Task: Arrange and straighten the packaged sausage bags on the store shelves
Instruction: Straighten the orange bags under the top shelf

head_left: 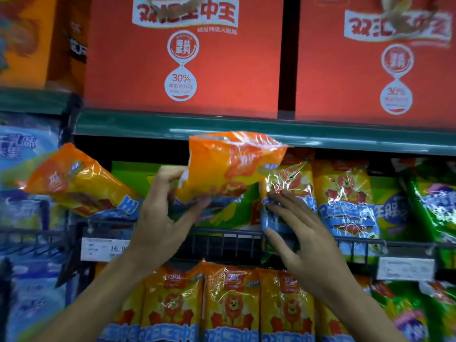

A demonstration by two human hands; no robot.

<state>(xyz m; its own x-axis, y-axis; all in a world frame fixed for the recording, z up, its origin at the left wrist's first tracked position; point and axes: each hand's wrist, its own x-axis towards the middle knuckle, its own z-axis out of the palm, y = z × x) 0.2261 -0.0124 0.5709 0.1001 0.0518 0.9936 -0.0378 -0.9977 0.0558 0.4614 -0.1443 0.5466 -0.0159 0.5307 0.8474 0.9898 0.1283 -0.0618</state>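
Observation:
My left hand [164, 213] grips the lower edge of an orange sausage bag [229, 166], holding it tilted in the air in front of the middle shelf. My right hand [303, 233] has its fingers spread and straight, pressing on an upright yellow-and-blue sausage bag [288, 188] that stands behind the wire rail. Another orange bag [79, 181] lies slanted at the left of the same shelf. More upright sausage bags [345, 198] stand to the right.
A black wire rail [222, 236] fronts the middle shelf, with price tags [106, 249] clipped on. Several yellow bags [232, 304] line the shelf below. Red boxes [185, 58] sit on the green top shelf [172, 125]. Green bags [431, 201] fill the right, blue packs [22, 154] the left.

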